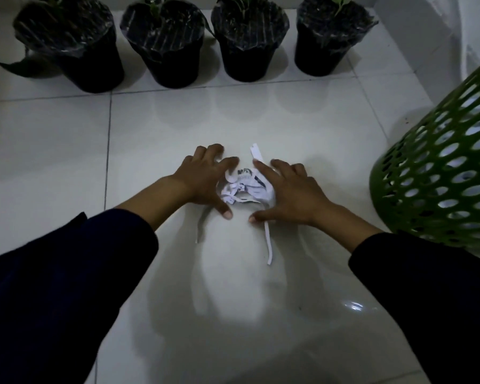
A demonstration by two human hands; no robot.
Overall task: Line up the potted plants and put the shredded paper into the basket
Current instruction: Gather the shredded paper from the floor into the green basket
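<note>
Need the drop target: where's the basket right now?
In the head view, the green basket stands on the floor at the right edge, just right of the right hand and the shredded paper.

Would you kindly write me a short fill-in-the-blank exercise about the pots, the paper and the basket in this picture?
1. ____ black potted plants stand in a row at the far side of the floor.
2. The shredded paper lies between the left hand and the right hand, on the ____.
3. The basket with holes in its wall is ____ in colour.
4. The basket stands to the ____ of the paper.

Missing words: four; floor; green; right
</note>
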